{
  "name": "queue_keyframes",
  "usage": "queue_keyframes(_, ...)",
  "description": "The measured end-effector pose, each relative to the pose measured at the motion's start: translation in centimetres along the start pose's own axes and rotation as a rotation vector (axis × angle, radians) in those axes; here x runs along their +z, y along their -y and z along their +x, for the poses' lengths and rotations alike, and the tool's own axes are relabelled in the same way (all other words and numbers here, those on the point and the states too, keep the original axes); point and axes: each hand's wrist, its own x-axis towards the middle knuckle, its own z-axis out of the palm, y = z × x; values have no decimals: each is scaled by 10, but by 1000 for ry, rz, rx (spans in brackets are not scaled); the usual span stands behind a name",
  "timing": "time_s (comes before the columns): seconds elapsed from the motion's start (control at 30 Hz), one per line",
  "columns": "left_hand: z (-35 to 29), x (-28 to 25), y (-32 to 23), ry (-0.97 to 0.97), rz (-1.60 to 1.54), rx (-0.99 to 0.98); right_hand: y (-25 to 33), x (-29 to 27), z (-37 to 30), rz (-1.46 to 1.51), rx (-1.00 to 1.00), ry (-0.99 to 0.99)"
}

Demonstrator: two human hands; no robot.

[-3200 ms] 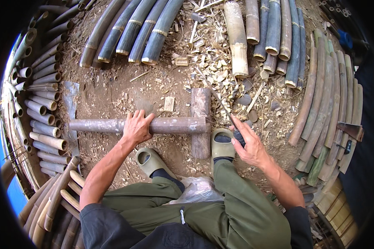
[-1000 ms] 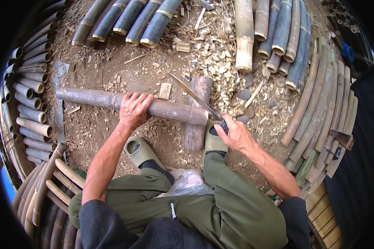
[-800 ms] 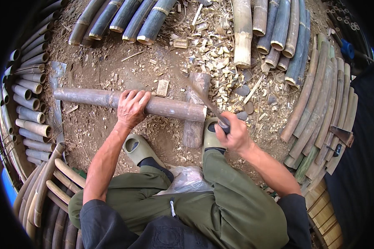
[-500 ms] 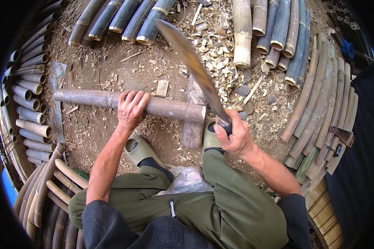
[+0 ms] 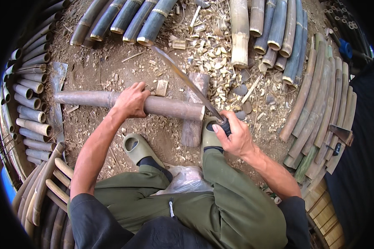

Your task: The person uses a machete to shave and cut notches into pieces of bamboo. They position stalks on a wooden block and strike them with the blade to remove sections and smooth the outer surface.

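Left hand (image 5: 131,101) has fingers curled over a bamboo pole (image 5: 174,108); right hand (image 5: 238,135) has fingers wrapped around a knife (image 5: 189,83).

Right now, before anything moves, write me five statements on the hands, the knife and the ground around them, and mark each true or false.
1. The left hand grips the bamboo pole from above. True.
2. The right hand is empty. False: the right hand holds a long knife by its dark handle.
3. The pole passes over a wooden block near its right end. True.
4. The person's feet are bare. False: they are in olive clogs.
5. Pale chips are scattered on the ground beyond the block. True.
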Motion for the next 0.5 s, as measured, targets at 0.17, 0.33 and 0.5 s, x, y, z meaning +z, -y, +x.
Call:
queue_keyframes(0.17, 12, -10, -10, 158, -78, -67, -62, 17, -14, -399, 47, 107)
queue_keyframes(0.33, -1, 9, -1, 8, -82, 7, -13, 2, -3, -58, 70, 74)
queue_keyframes(0.5, 10, 4, -4, -24, -63, 36, -55, 18, -16, -265, 70, 76)
